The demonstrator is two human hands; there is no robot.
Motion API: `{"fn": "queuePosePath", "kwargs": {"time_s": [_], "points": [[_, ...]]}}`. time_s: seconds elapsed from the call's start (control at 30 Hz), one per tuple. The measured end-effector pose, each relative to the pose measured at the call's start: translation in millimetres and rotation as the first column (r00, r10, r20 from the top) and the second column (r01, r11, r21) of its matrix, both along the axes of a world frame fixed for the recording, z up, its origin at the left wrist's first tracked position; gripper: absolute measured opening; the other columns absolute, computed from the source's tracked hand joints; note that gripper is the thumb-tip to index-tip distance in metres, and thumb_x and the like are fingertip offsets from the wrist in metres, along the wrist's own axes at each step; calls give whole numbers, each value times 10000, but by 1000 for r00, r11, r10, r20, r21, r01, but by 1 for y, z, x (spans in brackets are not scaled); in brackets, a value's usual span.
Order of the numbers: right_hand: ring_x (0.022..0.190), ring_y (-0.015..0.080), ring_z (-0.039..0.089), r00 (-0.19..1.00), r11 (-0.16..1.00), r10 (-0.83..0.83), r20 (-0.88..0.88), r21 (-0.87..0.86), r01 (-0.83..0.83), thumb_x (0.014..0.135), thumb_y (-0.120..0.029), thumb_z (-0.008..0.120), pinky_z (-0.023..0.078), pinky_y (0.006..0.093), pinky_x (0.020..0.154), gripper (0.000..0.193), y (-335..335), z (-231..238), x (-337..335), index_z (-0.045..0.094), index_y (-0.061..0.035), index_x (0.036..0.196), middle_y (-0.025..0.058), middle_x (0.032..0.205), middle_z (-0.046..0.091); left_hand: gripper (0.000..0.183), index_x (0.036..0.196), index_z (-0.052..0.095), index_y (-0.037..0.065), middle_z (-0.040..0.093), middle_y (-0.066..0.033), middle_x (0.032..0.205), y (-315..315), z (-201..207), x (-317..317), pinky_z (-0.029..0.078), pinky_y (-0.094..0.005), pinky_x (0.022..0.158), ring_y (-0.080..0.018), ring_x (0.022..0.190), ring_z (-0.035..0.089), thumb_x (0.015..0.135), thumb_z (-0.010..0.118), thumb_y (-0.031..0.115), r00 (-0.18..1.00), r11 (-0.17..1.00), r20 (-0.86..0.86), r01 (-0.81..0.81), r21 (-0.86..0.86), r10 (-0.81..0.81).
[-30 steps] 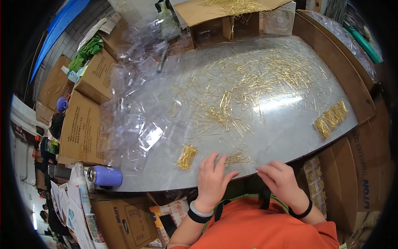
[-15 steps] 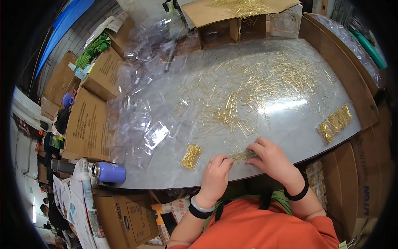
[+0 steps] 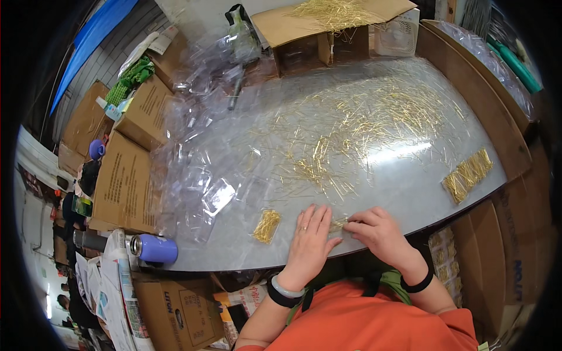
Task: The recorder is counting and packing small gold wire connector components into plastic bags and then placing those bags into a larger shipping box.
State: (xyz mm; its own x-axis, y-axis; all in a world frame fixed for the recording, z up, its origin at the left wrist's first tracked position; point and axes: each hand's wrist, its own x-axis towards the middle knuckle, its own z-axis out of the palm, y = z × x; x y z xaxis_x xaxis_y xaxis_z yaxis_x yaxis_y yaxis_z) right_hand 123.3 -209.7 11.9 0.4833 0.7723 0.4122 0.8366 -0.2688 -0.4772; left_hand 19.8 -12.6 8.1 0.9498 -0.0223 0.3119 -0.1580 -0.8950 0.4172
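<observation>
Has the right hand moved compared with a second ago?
Yes. The right hand has slid left along the table edge toward the left hand, closing on the gold pins between them.

Two hands are on the tabletop [image 3: 410, 193] at its near edge: the left hand [image 3: 309, 238] and the right hand [image 3: 381, 234], with one small bunch of gold pins [image 3: 338, 223] between them. One bagged bundle of gold pins [image 3: 266, 226] lies to the left of the hands, and one row of bagged bundles [image 3: 466, 174] lies at the right edge; how many bundles it has cannot be told. The loose gold pins [image 3: 351, 131] strewn across the middle are too many to count, as are the clear plastic bags [image 3: 199, 181] heaped on the left. One open cardboard box of pins [image 3: 328, 26] stands at the far side. One purple-capped bottle [image 3: 153, 248] lies near left.
</observation>
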Motion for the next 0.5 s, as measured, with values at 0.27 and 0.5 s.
{"fn": "queuePosePath", "kwargs": {"time_s": [0.27, 0.5], "points": [[1173, 408, 574, 964, 964, -156, -217, 179, 196, 827, 87, 618, 494, 435, 1007, 447, 10, -3, -32, 599, -14, 1262, 233, 1325, 555, 572, 1375, 551, -9, 518, -212, 1291, -10, -10, -9, 425, -497, 1068, -422, 1300, 476, 852, 762, 85, 998, 994, 8, -57, -97, 58], [1365, 448, 443, 953, 990, 82, -293, 137, -42, 820, 59, 617, 404, 462, 1136, 625, 24, 3, -25, 440, 53, 1419, 272, 1480, 430, 786, 1506, 402, 10, 464, -237, 1430, 1, -12, -9, 418, -483, 1095, -448, 1304, 470, 825, 793, 64, 997, 948, 68, -18, -318, 42]]}}
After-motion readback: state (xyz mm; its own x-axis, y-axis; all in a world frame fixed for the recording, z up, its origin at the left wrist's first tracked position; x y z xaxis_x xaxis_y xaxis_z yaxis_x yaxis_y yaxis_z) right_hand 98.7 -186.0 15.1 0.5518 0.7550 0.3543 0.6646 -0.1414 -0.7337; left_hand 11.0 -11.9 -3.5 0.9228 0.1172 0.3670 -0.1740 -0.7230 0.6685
